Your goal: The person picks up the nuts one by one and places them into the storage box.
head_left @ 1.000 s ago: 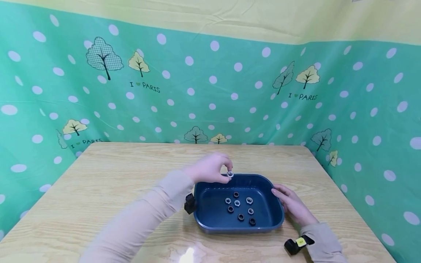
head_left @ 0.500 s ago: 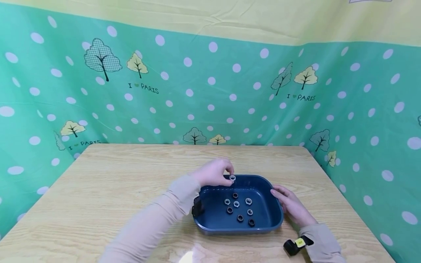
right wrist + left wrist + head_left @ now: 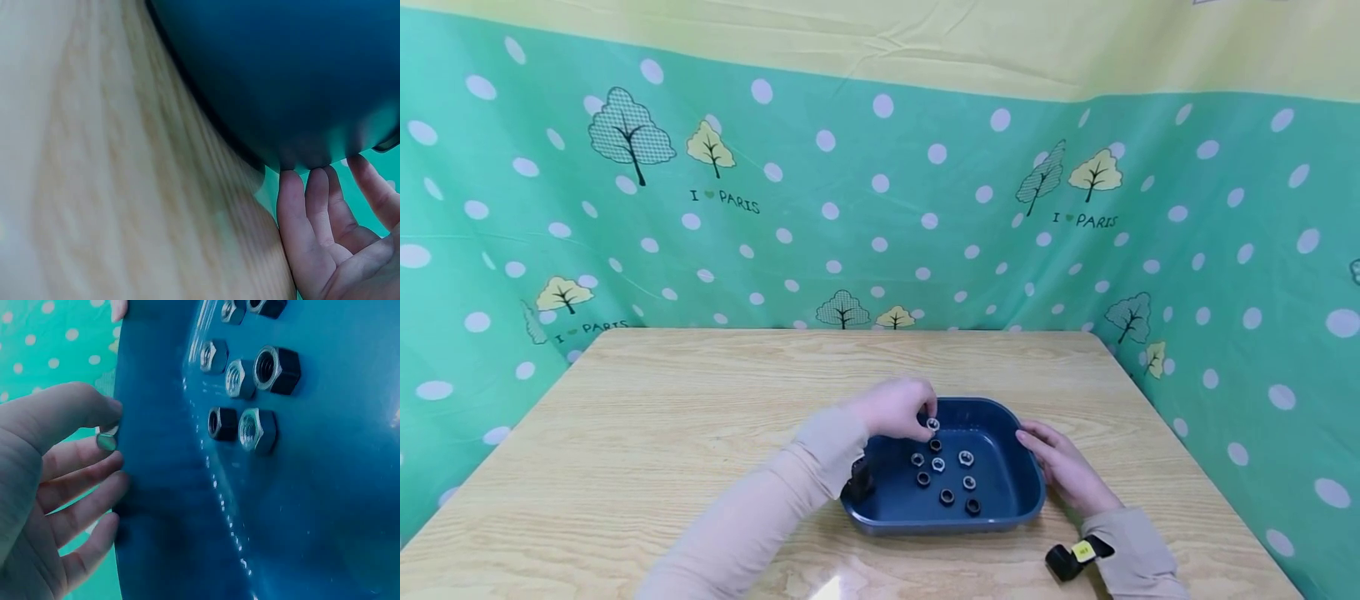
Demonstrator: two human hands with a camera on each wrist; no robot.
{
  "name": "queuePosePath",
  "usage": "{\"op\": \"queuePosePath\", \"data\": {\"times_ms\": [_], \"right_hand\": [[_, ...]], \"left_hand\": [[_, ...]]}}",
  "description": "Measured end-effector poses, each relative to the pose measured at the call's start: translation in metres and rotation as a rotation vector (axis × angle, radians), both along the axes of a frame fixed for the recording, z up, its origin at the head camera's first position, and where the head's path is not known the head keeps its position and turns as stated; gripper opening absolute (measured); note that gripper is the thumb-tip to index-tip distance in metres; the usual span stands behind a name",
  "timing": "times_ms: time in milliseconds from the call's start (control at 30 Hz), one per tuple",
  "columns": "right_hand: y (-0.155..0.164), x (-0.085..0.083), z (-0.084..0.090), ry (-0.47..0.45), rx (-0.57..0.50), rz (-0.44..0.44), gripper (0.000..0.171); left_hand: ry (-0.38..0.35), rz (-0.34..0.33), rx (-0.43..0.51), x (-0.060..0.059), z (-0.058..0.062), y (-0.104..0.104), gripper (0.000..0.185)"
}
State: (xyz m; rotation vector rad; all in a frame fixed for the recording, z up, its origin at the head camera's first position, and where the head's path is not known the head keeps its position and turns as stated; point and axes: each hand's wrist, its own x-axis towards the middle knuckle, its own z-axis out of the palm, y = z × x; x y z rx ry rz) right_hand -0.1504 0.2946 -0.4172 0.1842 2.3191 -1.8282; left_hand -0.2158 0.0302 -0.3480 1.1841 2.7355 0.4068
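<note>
A dark blue rectangular tub (image 3: 940, 527) with rounded corners stands on the table. My left hand (image 3: 895, 407) pinches a silver hex nut (image 3: 933, 425) between thumb and index finger, held over the tub's far-left part. Its other fingers extend loosely in the left wrist view. Several hex nuts lie on the tub floor, among them a silver nut (image 3: 257, 430) and a black nut (image 3: 277, 370). At the tub's right side my right hand (image 3: 1067, 471) grips the wall, thumb at the rim and fingertips (image 3: 291, 181) against the outside.
The wooden table (image 3: 700, 383) extends to the left of and behind the tub. A green dotted curtain (image 3: 880, 217) hangs at the back and sides. A black wrist camera (image 3: 1063, 563) sits at the right sleeve.
My left hand, with the silver nut pinched in it, has come down and slightly to the right into the tub's far side. The right hand holds its place on the tub wall.
</note>
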Motion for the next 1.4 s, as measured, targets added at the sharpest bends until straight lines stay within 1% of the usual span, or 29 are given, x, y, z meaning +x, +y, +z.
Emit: {"op": "queuePosePath", "data": {"times_ms": [67,200,300,600,700,800,933,1200,1400], "right_hand": [[0.000,0.000,0.001,0.003,-0.005,0.008,0.054],[0.000,0.000,0.002,0.005,-0.015,0.019,0.055],[0.001,-0.001,0.002,0.003,-0.023,0.024,0.055],[0.002,-0.002,0.003,0.003,-0.019,0.041,0.056],[0.002,-0.001,0.003,0.001,-0.014,0.038,0.056],[0.002,0.000,0.003,-0.006,-0.017,0.033,0.055],[0.002,-0.001,0.001,-0.015,-0.026,0.028,0.055],[0.003,0.000,0.001,0.000,-0.024,0.044,0.055],[0.002,0.000,0.001,0.007,-0.046,0.062,0.054]], "left_hand": [[0.013,-0.016,-0.043,0.002,-0.001,0.001,0.013],[-0.006,-0.023,-0.080,0.003,-0.002,0.002,0.012],[-0.034,-0.025,-0.088,0.004,-0.003,0.002,0.012],[-0.069,-0.061,-0.106,0.006,-0.005,0.003,0.010],[-0.065,-0.092,-0.105,0.006,-0.009,0.007,0.009],[-0.063,-0.129,-0.103,0.006,-0.016,0.011,0.009],[-0.057,-0.156,-0.089,0.006,-0.023,0.016,0.010],[-0.026,-0.196,-0.073,0.008,-0.024,0.025,0.009],[-0.008,-0.227,-0.082,0.009,-0.029,0.032,0.007]]}}
